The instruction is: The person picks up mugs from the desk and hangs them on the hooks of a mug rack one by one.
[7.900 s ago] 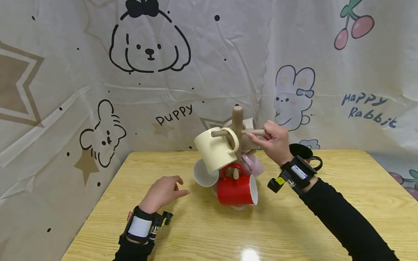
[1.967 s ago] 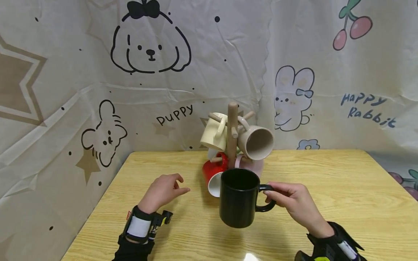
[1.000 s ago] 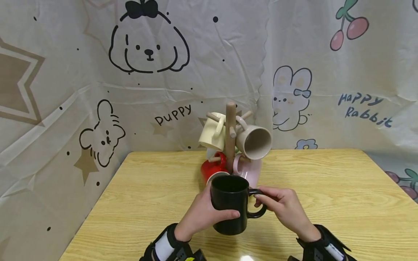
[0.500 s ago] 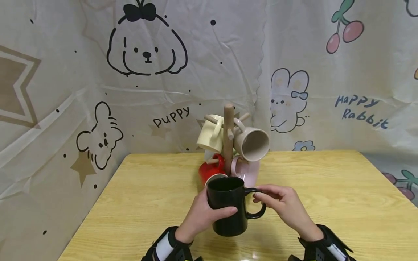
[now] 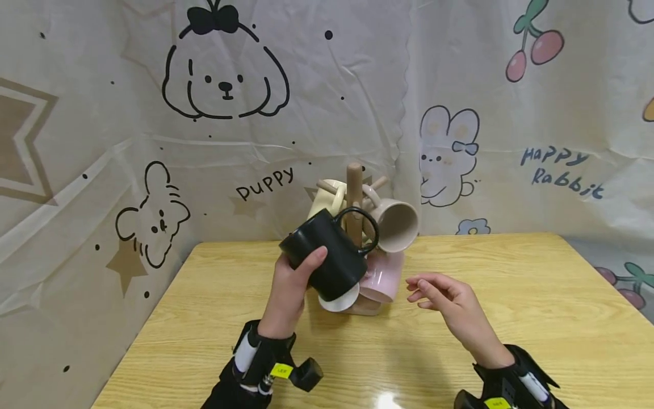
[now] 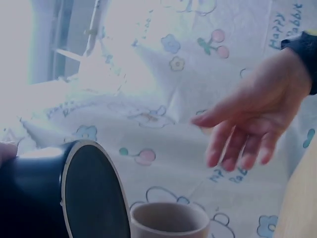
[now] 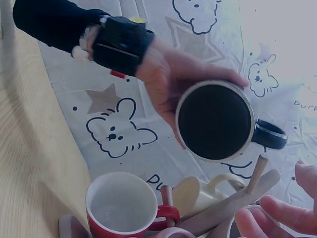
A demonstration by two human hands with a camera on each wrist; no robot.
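Observation:
My left hand (image 5: 291, 289) grips a black mug (image 5: 327, 255) round its body, tilted, in front of the wooden mug tree (image 5: 354, 176). Its handle points up and to the right, overlapping the post in the head view. The right wrist view shows the mug's round base toward the camera. My right hand (image 5: 449, 304) hovers to the right of the rack, fingers loosely bent, holding nothing. A cream mug (image 5: 327, 193), a beige mug (image 5: 401, 224) and a pink mug (image 5: 383, 275) hang on the rack. The red mug (image 7: 121, 206) is mostly hidden in the head view.
The rack's base (image 5: 365, 308) stands on a light wooden table (image 5: 204, 318). Behind it hangs a white cloth (image 5: 306, 74) printed with cartoon animals. A wrist camera (image 5: 306, 374) sits on the left wrist.
The right hand carried the black mug in front of the rack, then the left hand took its body. The right hand has let go of the handle; the left has raised and tilted the mug.

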